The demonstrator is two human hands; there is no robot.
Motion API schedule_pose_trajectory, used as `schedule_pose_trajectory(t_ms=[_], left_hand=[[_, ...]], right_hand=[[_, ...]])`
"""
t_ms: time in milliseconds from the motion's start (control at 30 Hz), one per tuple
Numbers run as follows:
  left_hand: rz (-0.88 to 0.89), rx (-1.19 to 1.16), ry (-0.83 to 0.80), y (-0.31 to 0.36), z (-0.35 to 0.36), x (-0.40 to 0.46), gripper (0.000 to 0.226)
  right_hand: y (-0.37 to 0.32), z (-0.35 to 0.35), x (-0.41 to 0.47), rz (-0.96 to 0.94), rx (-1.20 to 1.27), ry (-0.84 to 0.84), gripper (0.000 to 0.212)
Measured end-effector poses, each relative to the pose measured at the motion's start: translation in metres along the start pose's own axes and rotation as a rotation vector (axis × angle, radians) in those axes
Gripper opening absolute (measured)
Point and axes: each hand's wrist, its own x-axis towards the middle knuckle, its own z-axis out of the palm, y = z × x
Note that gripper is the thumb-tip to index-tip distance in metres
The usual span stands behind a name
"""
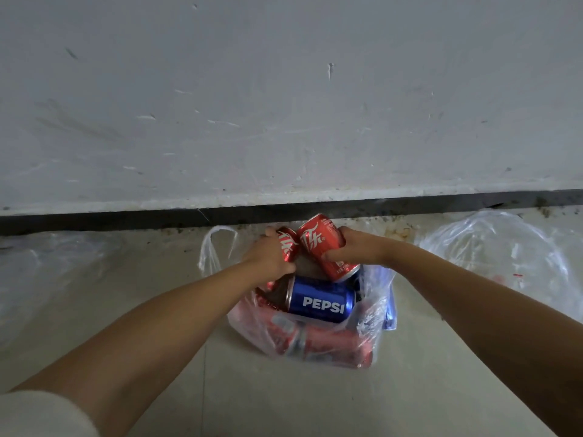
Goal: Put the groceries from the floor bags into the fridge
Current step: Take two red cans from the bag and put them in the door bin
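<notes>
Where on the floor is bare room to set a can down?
Bare floor lies between the forearms, nearer than the can bag. Another patch lies between that bag and the left bag. Between it and the right bag it is tighter.

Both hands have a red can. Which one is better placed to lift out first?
Right, probably. The right hand holds its red can higher above the bag; the left hand grips a lower can.
</notes>
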Motion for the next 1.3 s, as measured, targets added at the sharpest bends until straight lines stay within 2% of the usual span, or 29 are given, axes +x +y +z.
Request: schedule_pose_trajectory(t_ms=[67,133,233,333,433,633,833,933,1067,1300], left_hand=[[0.006,-0.162,-0.050,-0.005,-0.006,0.001,0.079],[0.012,-0.383,-0.027,-0.010,-0.009,-0.005,0.062],[-0.018,-0.672,0.002,-0.001,-0.029,-0.038,0.065],[-0.067,-0.773,-0.002,0.012,-0.052,-0.082,0.059],[-0.109,-0.739,-0.005,0.029,-0.074,-0.132,0.066],[-0.138,-0.706,-0.156,0.101,-0.135,-0.260,0.070],[-0.075,-0.598,-0.182,0.178,-0.221,-0.380,0.081],[-0.002,-0.534,-0.193,0.212,-0.264,-0.433,0.092],[0.150,-0.449,-0.191,0.252,-0.313,-0.494,0.079],[0.549,-0.229,-0.330,0.337,-0.353,-0.592,0.069]], right_hand=[[-0.003,0.005,0.002,-0.032,0.124,-0.010,0.073],[-0.009,0.018,-0.001,-0.090,0.291,0.058,0.074],[-0.024,0.036,-0.022,-0.127,0.478,0.225,0.067],[-0.043,0.040,-0.064,-0.139,0.623,0.225,0.065],[-0.063,0.038,-0.121,-0.101,0.671,0.179,0.068],[-0.099,0.022,-0.259,0.060,0.651,0.166,0.069],[-0.173,-0.010,-0.416,0.039,0.665,0.231,0.062],[-0.206,-0.022,-0.489,0.012,0.667,0.297,0.060],[-0.236,-0.025,-0.572,-0.028,0.670,0.414,0.074],[-0.250,-0.006,-0.739,-0.055,0.713,0.730,0.071]])
